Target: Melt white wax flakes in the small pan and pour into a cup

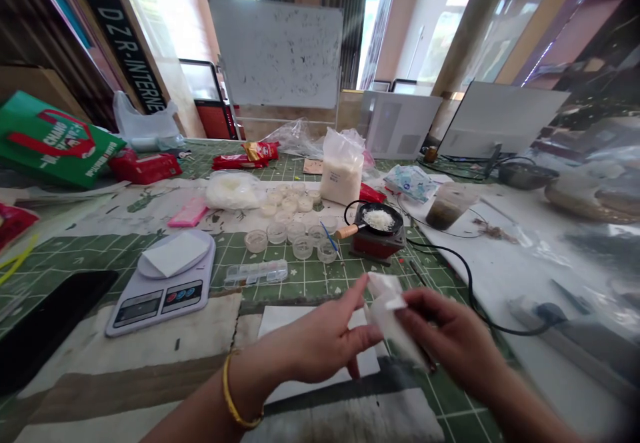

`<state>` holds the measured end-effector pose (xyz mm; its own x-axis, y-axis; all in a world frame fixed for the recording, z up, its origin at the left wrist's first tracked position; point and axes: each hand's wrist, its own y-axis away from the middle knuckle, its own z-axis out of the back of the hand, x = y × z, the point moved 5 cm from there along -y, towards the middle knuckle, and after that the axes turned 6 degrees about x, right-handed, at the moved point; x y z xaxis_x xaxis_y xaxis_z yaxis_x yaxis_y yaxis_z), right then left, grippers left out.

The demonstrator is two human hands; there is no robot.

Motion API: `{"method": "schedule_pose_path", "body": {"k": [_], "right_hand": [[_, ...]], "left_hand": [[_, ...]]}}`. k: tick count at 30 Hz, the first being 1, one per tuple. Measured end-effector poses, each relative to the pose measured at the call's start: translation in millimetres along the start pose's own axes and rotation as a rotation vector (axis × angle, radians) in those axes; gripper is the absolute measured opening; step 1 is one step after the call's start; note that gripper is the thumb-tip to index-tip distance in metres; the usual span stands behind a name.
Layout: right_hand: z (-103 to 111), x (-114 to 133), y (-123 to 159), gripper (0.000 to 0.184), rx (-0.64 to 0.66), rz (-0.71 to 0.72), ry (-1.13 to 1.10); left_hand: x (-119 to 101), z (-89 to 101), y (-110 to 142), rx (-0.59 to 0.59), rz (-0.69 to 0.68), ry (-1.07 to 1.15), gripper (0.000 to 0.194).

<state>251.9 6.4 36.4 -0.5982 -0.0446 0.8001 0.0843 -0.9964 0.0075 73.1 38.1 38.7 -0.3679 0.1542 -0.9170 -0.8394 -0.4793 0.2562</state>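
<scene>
Over the front of the table, my right hand (445,330) pinches a folded, slightly blurred piece of white paper (387,293). My left hand (320,340), with a gold bangle at the wrist, holds the paper's left side, its index fingertip at the upper corner. Beneath the left hand lies a flat white sheet (280,320). Beyond the hands, a small black pan (395,224) of white flakes (379,220) rests on a small red electric burner (375,244). Left of it stand several clear round containers (303,246), with a blue stick leaning among them.
A kitchen scale (200,276) bearing a white paper piece stands left, beside a black phone (50,323). A clear pill box (257,272) lies near the containers. Behind are a bag of pale granules (341,173) and a cup of dark liquid (445,210). A black cable (470,283) curves along the right.
</scene>
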Motion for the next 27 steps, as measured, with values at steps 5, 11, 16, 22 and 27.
{"method": "schedule_pose_path", "body": {"k": [5,11,16,22,27], "right_hand": [[-31,23,7,0.022,0.199,0.154,-0.364],[-26,27,24,0.042,0.037,0.506,-0.090],[-58,33,25,0.094,-0.073,0.629,0.583],[-86,26,8,0.080,-0.079,0.511,0.964],[-94,42,14,0.054,-0.068,0.630,1.005]], "left_hand": [[-17,-12.3,-3,-0.216,-0.361,-0.010,0.023],[3,-6.5,10,-0.454,-0.239,0.140,0.036],[12,-8.9,11,-0.431,-0.160,0.441,0.023],[20,-22.0,12,-0.262,-0.076,0.590,0.037],[40,-3.8,14,-0.683,-0.007,0.156,0.033]]}}
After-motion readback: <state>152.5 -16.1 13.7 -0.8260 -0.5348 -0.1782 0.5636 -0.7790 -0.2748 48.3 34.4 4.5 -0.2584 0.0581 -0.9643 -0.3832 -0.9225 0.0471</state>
